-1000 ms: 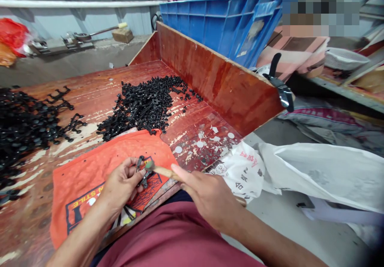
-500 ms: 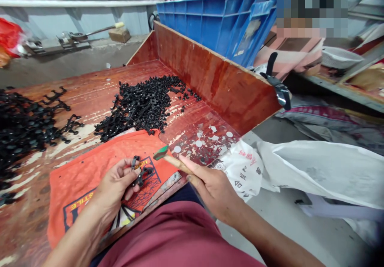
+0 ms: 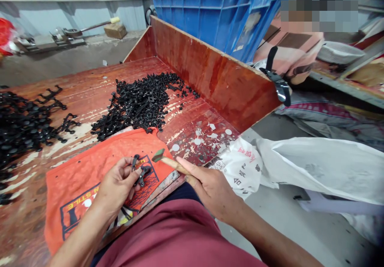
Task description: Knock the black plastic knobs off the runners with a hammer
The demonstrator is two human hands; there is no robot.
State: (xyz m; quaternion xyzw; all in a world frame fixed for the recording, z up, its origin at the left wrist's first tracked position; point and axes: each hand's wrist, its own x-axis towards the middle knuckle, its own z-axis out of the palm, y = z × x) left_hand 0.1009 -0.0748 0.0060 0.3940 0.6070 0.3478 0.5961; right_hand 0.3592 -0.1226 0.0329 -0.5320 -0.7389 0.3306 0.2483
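Now the left hand [image 3: 116, 183] pinches a black part [image 3: 145, 172] over orange cloth [image 3: 90, 167]; the right hand [image 3: 211, 185] clenches a green-headed tool [image 3: 170, 162].

On the red tabletop [image 3: 207, 117], a lane is left open between the left pile of black parts [image 3: 22, 123] and the middle pile [image 3: 139, 99], though it is partly pinched by stray parts [image 3: 69, 123]. A bare strip is left beyond both piles. Bare wood is also found to the right of the middle pile, bounded by an upright board [image 3: 216, 75]; behind it, the far right is walled off by a blue crate [image 3: 192, 17]. Over the orange cloth [image 3: 84, 169], only a narrow gap is left between the left hand [image 3: 118, 181] and the green-headed tool [image 3: 158, 155]. The near right is taken up by white bags [image 3: 300, 159].
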